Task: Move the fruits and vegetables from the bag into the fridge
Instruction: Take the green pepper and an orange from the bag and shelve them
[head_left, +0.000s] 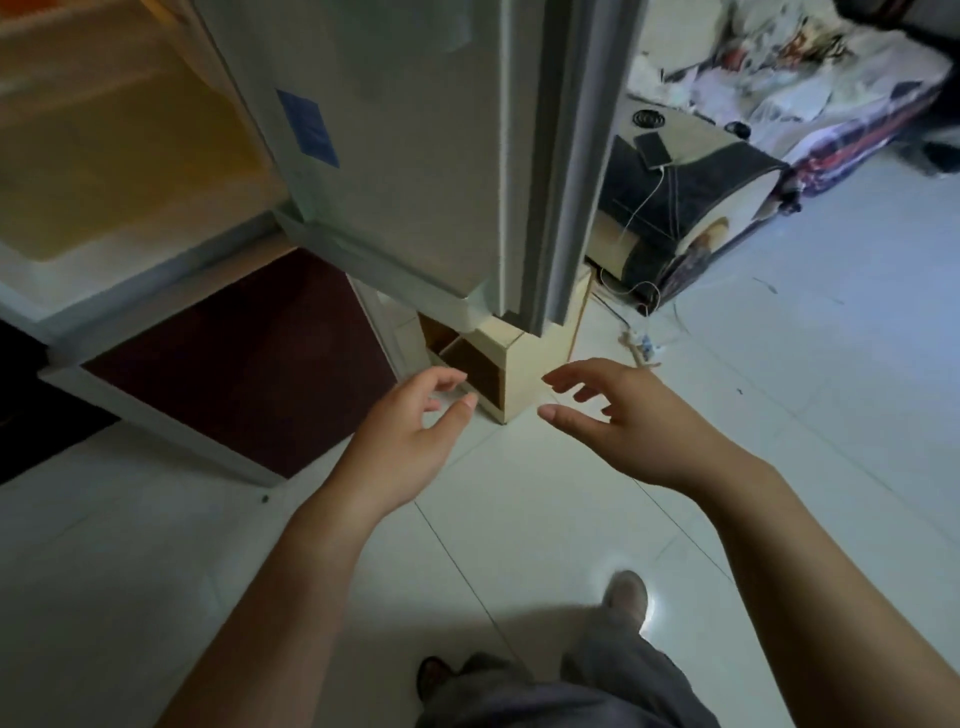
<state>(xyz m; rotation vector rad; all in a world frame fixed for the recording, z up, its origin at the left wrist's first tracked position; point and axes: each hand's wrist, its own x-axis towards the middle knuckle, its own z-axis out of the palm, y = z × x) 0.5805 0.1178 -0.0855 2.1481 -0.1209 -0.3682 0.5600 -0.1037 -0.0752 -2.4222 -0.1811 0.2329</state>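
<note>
Both hands empty, fingers spread loosely: left hand, right hand, over glossy white floor tiles. Fridge stands open (smooth pale door, amber-lit interior). No bag or produce in view, so progress can't be judged; probably between trips.

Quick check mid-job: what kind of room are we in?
Probably a small one-room home: a white fridge with its door open stands on a pale tiled floor, close to a bed with patterned bedding.
</note>
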